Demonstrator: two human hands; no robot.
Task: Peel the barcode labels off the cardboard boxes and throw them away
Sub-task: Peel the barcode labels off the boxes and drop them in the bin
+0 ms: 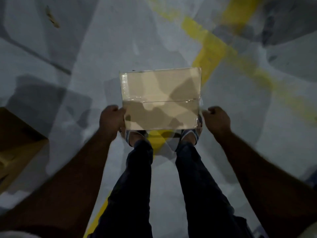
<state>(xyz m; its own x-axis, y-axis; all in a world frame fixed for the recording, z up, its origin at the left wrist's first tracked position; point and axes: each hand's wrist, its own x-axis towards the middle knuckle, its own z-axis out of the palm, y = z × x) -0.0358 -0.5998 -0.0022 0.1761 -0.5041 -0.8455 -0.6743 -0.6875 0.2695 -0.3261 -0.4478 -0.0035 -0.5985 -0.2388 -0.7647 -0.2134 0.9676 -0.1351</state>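
Head view: looking straight down at a standing person, dim and motion-blurred.
Floor [51,48]: grey, fills the frame; yellow painted lines [212,47] run from upper right toward centre.
Legs [137,177]: dark trousers, lower centre; sandalled feet [135,136] sit just under the near edge of the box.
Cardboard box [161,98]: centre of frame, held off the floor over the feet, flat taped face up. Clear tape [124,83] runs along the centre seam and the left edge. No barcode label shows on this face, so it is probably on another side or already gone.
Second box [18,140]: brown, open, at the left edge, well apart from the held one.
Left hand [111,118]: fingers curled round the box's lower left side, gripping it.
Right hand [217,120]: fingers curled, just beside the lower right edge; blur hides the contact, so cannot tell if it grips or only steadies.
Scrap [52,18]: small brown bit on the floor, upper left.
Risk: the box could tip or drop onto the feet, since both hands sit low at the near corners and the far half is unsupported. The glossy tape could also let a finger slip. In this light a label is easy to miss.
Box vs hands: between the two hands, with most of it beyond the knuckles toward the top of frame.
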